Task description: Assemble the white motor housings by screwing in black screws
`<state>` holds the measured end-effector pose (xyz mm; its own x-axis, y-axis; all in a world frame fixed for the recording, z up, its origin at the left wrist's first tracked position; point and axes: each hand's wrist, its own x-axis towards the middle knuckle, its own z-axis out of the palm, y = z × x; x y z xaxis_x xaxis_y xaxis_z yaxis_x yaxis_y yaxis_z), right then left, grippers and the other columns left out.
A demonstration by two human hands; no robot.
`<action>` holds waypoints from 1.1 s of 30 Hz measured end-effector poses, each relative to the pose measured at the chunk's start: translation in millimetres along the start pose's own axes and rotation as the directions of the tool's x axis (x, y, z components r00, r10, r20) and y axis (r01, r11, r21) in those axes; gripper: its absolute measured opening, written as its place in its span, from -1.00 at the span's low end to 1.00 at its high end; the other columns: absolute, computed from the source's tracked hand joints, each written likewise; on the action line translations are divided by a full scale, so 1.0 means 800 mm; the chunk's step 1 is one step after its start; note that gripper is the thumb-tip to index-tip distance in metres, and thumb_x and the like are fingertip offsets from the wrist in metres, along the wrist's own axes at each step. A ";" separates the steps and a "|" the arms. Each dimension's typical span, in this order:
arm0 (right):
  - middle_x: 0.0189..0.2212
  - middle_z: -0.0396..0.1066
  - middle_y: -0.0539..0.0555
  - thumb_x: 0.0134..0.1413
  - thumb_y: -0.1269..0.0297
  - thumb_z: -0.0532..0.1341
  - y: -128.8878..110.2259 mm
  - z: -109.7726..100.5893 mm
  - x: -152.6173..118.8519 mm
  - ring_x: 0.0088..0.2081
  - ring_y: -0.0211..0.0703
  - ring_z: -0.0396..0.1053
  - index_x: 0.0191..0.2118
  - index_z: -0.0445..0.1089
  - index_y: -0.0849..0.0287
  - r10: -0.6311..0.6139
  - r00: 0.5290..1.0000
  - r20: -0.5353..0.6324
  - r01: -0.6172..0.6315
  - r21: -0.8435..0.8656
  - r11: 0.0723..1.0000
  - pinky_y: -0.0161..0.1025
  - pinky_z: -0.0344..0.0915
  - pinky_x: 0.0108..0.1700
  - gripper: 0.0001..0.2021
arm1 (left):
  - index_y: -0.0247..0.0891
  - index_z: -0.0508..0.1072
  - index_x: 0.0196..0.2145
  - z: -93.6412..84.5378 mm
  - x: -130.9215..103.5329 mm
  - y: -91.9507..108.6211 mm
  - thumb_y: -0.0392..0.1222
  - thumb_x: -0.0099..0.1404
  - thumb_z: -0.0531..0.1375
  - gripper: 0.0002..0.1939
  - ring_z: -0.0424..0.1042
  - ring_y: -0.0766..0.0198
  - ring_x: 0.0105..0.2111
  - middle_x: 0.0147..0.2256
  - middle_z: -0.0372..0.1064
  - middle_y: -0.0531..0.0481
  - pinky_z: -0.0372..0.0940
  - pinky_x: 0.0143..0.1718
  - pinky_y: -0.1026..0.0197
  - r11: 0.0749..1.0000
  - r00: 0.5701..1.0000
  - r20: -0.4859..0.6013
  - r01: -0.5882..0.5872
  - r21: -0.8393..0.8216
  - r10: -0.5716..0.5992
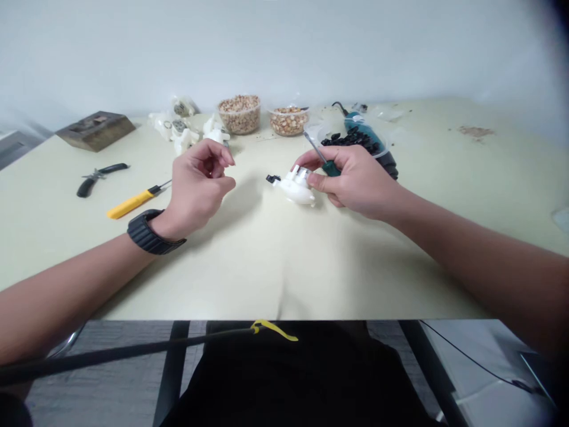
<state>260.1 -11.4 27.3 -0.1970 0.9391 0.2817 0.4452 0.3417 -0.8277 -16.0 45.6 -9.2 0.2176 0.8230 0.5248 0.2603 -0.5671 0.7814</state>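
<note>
My right hand (351, 181) grips a rounded white plastic part (296, 188) between thumb and fingers, just above the table. A small black piece (272, 178) sticks out from the left end of that part. Tucked in the same hand is a screwdriver (329, 166) with a dark green handle, its metal shaft pointing up and left. To the left, my left hand (200, 181) hovers with curled fingers. A gap shows between its thumb and forefinger, and no object is visible in it. A yellow-handled screwdriver (133, 203) lies beside the left wrist.
Pliers (100, 178) and a dark block (95, 130) lie at left. Behind are white parts (182, 133), two tubs of small fasteners (240, 114) (288, 121), a tub of black pieces (351, 139) and a teal power tool (367, 131). The table's front edge (284, 319) is near.
</note>
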 end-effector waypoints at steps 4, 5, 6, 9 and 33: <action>-0.33 0.47 0.07 0.15 0.39 0.39 0.001 0.001 0.000 -0.29 -0.13 0.36 -0.20 0.59 0.15 -0.018 1.000 0.011 0.018 -0.006 1.000 -0.14 0.23 -0.29 -0.90 | -0.22 0.35 -0.26 -0.004 0.011 -0.002 -0.19 0.15 0.46 -0.65 -0.05 0.39 -0.38 -0.39 0.01 0.07 -0.18 -0.34 0.12 0.999 1.000 -0.017 -0.011 0.034 0.012; -0.32 0.47 0.08 0.15 0.39 0.39 0.002 0.001 0.000 -0.28 -0.13 0.36 -0.20 0.59 0.15 -0.017 1.000 0.017 0.017 -0.009 1.000 -0.15 0.24 -0.29 -0.90 | -0.23 0.33 -0.27 -0.005 0.014 -0.003 -0.14 0.13 0.49 -0.60 -0.05 0.40 -0.37 -0.38 0.03 0.07 -0.17 -0.35 0.13 0.999 1.000 -0.014 0.008 0.042 -0.008; -0.32 0.48 0.08 0.14 0.39 0.39 0.002 0.001 0.000 -0.28 -0.13 0.37 -0.20 0.59 0.15 -0.012 1.000 0.021 0.013 -0.010 1.000 -0.15 0.24 -0.28 -0.90 | -0.23 0.31 -0.28 -0.006 0.016 -0.004 -0.08 0.12 0.50 -0.56 -0.05 0.41 -0.37 -0.38 0.03 0.07 -0.16 -0.35 0.13 0.998 1.000 -0.014 0.027 0.053 -0.026; -0.31 0.48 0.08 0.13 0.35 0.40 0.003 0.001 0.000 -0.29 -0.13 0.37 -0.20 0.59 0.14 0.002 1.000 0.027 -0.002 -0.010 1.000 -0.15 0.27 -0.29 -0.90 | -0.23 0.28 -0.30 -0.009 0.022 -0.006 0.05 0.17 0.49 -0.50 0.02 0.42 -0.35 -0.37 0.05 0.06 -0.11 -0.35 0.12 0.997 0.999 -0.004 0.038 0.074 -0.038; -0.06 0.40 0.07 0.21 0.15 0.40 -0.014 0.036 -0.027 -0.54 -0.41 0.05 0.03 0.47 0.02 0.173 0.984 -0.043 -0.143 0.389 0.910 -0.26 -0.05 -0.62 -0.69 | 0.01 0.26 0.33 -0.020 0.003 0.041 0.09 -0.09 0.62 0.09 -0.03 -0.35 0.47 0.46 0.04 -0.13 -0.07 0.47 -0.42 0.995 0.880 0.474 0.069 -0.070 -0.027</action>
<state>234.2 -36.5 16.3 -0.0789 0.9848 0.1550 0.0937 0.1621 -0.9823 -22.0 29.4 23.5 0.6301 0.7241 0.2805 0.2079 -0.5053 0.8375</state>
